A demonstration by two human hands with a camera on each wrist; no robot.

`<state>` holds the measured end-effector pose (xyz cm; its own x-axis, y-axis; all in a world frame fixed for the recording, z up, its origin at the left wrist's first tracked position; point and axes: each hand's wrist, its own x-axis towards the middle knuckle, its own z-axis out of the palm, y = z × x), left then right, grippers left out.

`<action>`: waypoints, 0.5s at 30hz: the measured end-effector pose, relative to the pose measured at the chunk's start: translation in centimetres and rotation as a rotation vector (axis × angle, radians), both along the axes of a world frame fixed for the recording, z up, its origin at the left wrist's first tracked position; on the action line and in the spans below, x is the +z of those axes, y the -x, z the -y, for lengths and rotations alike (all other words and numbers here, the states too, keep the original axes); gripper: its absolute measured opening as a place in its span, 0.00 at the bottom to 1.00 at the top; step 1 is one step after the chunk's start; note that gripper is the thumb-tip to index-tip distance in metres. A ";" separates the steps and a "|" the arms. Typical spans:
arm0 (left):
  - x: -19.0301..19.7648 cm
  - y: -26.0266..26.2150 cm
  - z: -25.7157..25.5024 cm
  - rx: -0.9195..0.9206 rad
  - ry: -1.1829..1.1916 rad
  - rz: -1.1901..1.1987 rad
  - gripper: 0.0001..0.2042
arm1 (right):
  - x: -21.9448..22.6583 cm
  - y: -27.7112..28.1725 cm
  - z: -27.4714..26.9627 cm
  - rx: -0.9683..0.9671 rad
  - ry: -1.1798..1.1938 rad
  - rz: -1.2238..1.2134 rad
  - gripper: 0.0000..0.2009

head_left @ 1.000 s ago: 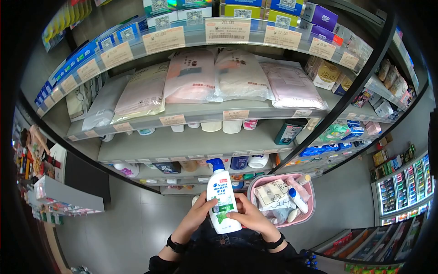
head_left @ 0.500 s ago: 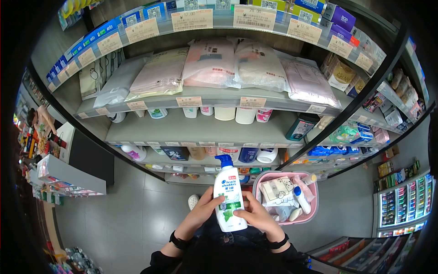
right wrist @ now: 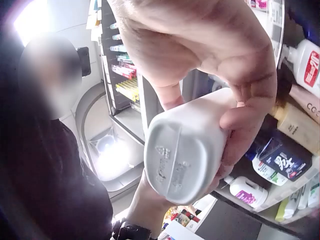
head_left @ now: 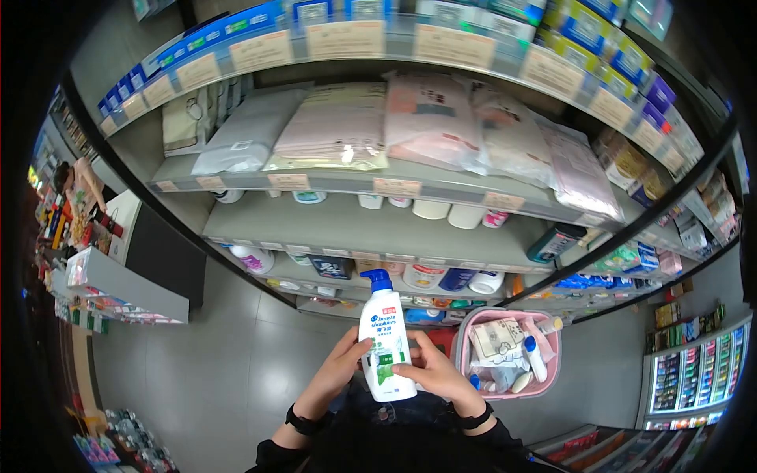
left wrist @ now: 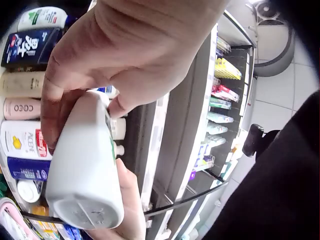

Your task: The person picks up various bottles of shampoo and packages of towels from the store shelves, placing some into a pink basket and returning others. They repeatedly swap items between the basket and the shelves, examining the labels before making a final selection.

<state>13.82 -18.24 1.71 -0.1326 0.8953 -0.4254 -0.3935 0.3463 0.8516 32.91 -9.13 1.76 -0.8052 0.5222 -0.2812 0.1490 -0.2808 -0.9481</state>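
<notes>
You grip the white plastic pump bottle (head_left: 383,342) in both hands' fingers, off the shelf, pink basket (head_left: 552,377) waiting at three o'clock.

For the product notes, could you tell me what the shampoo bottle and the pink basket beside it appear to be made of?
The shampoo bottle, held by the left hand and right hand, looks like opaque white plastic with a slight sheen; its base shows a moulded seam and embossed marks. Its pump cap seems blue plastic. The pink basket looks like smooth rigid plastic, though that is less certain.

Black sleeves (black wristbands (head_left: 298,420) too)
</notes>
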 end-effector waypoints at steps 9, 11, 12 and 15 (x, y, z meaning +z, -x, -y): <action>-1.1 7.2 3.2 0.109 -0.006 -0.071 0.27 | 1.5 9.2 2.0 0.297 -0.252 0.226 0.40; -2.0 9.0 3.8 0.173 0.035 -0.025 0.29 | 1.2 11.0 2.8 0.337 -0.445 0.213 0.40; -3.5 10.0 4.1 0.197 0.056 -0.006 0.30 | 0.8 11.9 3.0 0.370 -0.411 0.191 0.41; -5.8 12.1 4.5 0.281 0.055 0.097 0.29 | 0.0 14.3 3.3 0.419 -0.478 0.141 0.41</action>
